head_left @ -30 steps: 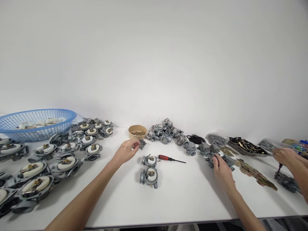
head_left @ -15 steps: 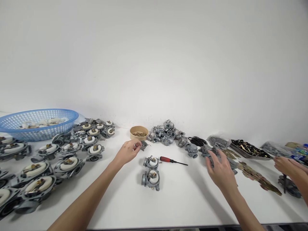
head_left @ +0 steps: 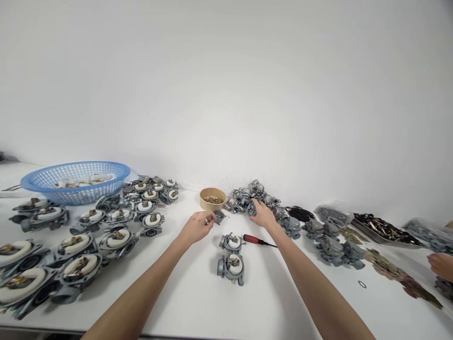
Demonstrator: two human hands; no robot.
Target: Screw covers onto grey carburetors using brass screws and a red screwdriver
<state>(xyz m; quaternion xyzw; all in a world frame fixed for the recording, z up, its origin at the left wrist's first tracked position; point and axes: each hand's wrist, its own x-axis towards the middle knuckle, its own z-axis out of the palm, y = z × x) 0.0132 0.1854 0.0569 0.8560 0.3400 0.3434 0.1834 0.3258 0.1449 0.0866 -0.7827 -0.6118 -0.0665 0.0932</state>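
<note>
My left hand [head_left: 198, 227] is closed, fingertips pinching the edge of a small grey metal float bowl [head_left: 220, 216]. My right hand [head_left: 262, 215] reaches into a pile of grey carburetors [head_left: 244, 194], thumb and fingers apart around one of them; the fingers partly hide it, and a firm grip cannot be seen. Between my forearms stand two carburetors with white floats showing, a rear one [head_left: 231, 242] and a front one [head_left: 231, 268]. Beside them lies a red-handled screwdriver [head_left: 252, 239], its tip behind my right forearm.
Many float-fitted carburetors [head_left: 79, 269] cover the left side, with a blue basket [head_left: 76, 189] behind. A round tub [head_left: 213, 194] holds small brass pieces. To the right are more carburetors [head_left: 331, 248], black rings [head_left: 300, 213], a metal tray [head_left: 385, 233] and another person's hand [head_left: 440, 265].
My right hand has moved left from the right-hand carburetors to the rear pile. My left hand stays at the float bowl. The view has turned slightly left, and a thin ring shows at right.
</note>
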